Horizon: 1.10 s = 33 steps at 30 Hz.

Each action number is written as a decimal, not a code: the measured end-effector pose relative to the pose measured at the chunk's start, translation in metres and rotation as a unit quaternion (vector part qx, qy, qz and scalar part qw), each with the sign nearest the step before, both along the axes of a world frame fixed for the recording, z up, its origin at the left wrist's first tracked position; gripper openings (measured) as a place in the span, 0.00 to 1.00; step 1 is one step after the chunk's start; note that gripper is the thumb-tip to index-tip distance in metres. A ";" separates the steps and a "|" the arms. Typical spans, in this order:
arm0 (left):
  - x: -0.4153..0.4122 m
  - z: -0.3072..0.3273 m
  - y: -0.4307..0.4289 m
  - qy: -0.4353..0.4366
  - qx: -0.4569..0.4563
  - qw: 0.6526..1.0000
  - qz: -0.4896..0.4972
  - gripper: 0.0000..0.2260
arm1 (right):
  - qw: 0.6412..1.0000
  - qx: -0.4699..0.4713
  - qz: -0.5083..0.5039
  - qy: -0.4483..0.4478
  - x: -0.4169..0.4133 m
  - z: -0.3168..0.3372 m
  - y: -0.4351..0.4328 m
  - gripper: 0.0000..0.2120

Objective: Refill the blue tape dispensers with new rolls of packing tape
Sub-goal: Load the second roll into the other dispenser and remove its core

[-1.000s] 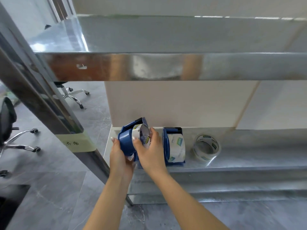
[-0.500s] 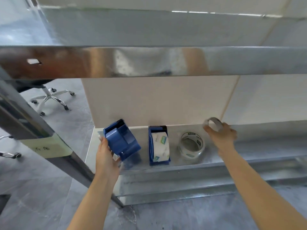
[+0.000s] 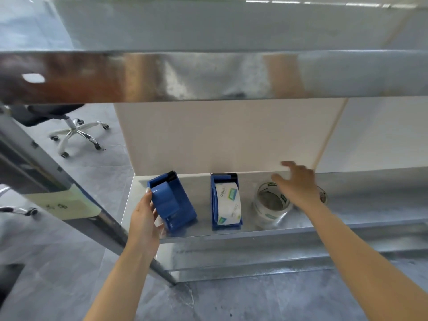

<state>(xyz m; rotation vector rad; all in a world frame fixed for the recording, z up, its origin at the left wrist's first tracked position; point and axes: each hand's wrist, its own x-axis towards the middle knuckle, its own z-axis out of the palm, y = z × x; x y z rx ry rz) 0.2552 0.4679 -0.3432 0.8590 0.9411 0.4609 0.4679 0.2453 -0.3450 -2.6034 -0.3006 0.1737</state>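
Blue plastic tells us the score: the middle dispenser (image 3: pixel 225 201) on the metal shelf (image 3: pixel 347 218) already carries a full roll, so we judge it done. Our left hand (image 3: pixel 144 218) grips the empty dispenser (image 3: pixel 172 202), tilted at the shelf's left end. Our right hand (image 3: pixel 298 184) hovers, fingers spread, above the new roll of tape (image 3: pixel 269 208) lying flat, not yet grasped or loaded.

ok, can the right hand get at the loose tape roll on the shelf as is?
Probably yes. The right hand hangs open just above and behind the loose tape roll, nothing between them. The loaded dispenser stands clear to its left, and the upper shelf sits well above.
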 end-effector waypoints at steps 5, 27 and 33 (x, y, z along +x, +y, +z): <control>-0.003 0.005 0.006 -0.001 0.000 1.000 -0.005 0.07 | 0.920 -0.357 0.151 0.052 -0.012 0.007 0.034 0.44; -0.002 0.018 0.008 -0.094 0.026 0.994 -0.051 0.14 | 0.896 0.091 0.414 0.133 -0.089 0.061 0.109 0.44; -0.006 0.013 0.000 -0.102 0.030 0.989 -0.107 0.18 | 0.889 0.133 0.420 0.123 -0.108 0.042 0.118 0.42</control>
